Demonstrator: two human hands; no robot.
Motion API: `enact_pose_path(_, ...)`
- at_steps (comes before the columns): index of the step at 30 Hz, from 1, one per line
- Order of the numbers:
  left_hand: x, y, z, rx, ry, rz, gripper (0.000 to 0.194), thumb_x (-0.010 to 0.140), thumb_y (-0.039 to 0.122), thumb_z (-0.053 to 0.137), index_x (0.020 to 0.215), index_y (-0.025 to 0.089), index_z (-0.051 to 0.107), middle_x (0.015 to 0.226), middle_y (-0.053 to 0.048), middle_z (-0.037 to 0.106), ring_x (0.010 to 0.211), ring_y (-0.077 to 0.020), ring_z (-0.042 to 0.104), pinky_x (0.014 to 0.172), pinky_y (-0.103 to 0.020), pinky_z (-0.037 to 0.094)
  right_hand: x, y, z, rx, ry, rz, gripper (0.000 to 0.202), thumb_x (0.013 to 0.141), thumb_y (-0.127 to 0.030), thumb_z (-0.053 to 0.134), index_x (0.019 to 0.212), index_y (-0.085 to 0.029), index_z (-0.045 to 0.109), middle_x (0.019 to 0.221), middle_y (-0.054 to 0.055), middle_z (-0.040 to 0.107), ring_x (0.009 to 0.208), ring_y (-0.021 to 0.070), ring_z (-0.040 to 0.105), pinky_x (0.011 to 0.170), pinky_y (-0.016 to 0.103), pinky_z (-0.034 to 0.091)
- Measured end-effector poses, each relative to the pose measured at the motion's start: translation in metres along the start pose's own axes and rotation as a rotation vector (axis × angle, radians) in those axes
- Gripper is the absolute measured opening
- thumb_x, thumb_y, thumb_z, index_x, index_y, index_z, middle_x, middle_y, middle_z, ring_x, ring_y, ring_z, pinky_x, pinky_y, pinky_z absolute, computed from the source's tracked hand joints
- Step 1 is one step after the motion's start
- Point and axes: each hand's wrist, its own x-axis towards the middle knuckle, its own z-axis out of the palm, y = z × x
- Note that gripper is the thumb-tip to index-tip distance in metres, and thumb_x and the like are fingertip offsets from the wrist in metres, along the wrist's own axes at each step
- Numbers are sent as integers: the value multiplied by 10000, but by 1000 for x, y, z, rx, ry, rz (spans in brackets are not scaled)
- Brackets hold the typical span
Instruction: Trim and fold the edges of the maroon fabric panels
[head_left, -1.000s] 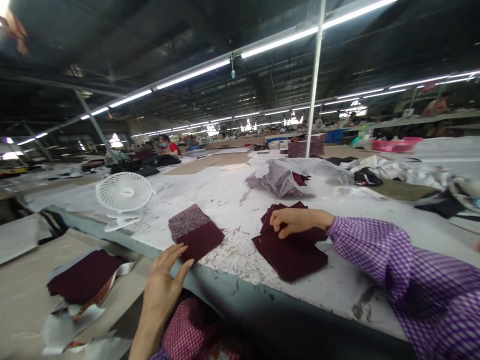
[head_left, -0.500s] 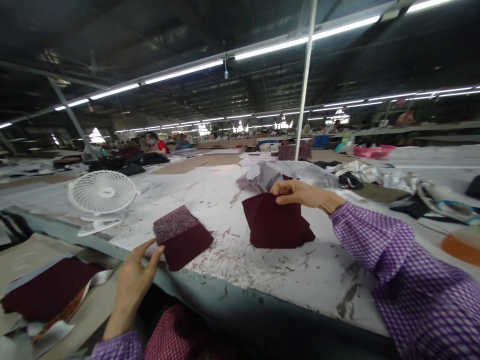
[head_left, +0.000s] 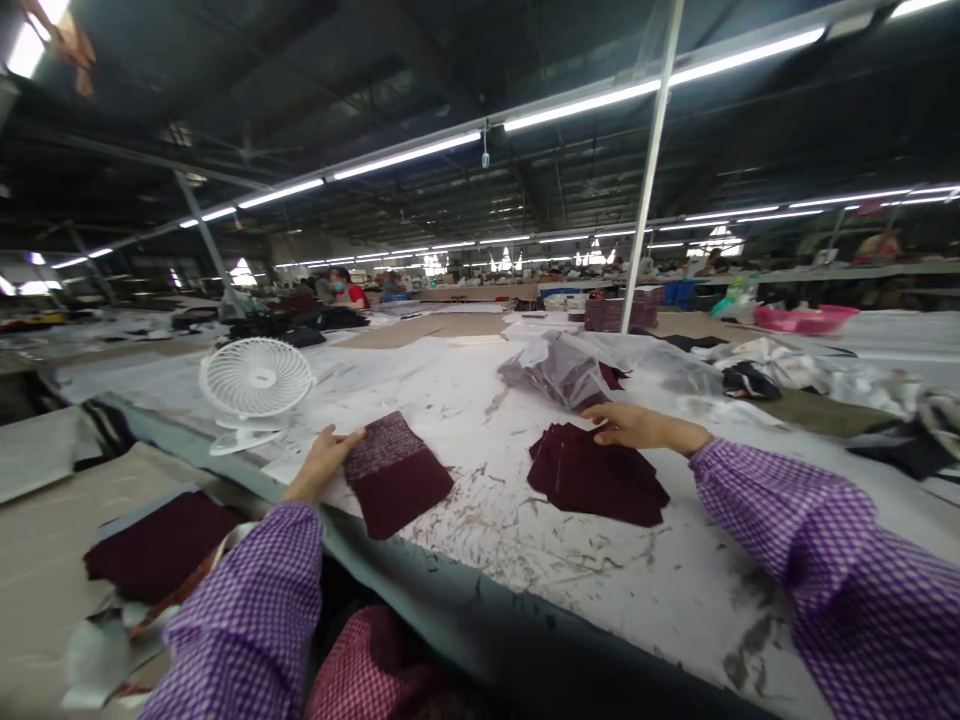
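My left hand (head_left: 326, 464) is at the left edge of a maroon fabric piece (head_left: 402, 490) with a speckled band along its far side. Its thumb touches the fabric's corner, and the fingers are spread apart from it. To the right, a fanned pile of maroon fabric pieces (head_left: 600, 480) lies flat on the white table top (head_left: 495, 560). My right hand (head_left: 637, 428) holds the far edge of the pile's top piece between thumb and fingers. The fingertips beyond that edge are partly hidden.
A white fan (head_left: 256, 378) stands at the left. Behind the pile lies a clear plastic bag (head_left: 559, 368) with maroon fabric. A lower surface at left carries more maroon cloth (head_left: 161, 545). A pole (head_left: 651, 170) rises behind; a pink basin (head_left: 806, 319) sits far right.
My right hand has lowered the maroon piece it held up onto the pile, which now lies flat and fanned. My left hand has moved to the speckled piece's far left corner. The view has shifted left.
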Motion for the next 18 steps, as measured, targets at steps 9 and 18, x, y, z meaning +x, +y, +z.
enact_pose_path(9, -10, 14, -7, -286, -127, -74, 532, 484, 214, 809, 957, 96, 597, 861, -100, 707, 871, -262, 672, 836, -385, 521, 3, -41, 6, -13, 76, -254, 413, 845, -384, 452, 1122, -135, 630, 1087, 139, 631, 973, 251, 598, 886, 371, 456)
enact_pose_path(18, -41, 29, 4, -281, -109, 69, 846, 530, 60, 723, 1304, 160, 399, 1130, -100, 638, 1070, -252, 610, 955, -381, 470, -12, -95, 17, -26, 42, -431, 314, 894, -295, 471, 1095, -142, 659, 1066, 124, 637, 959, 225, 594, 879, 346, 439)
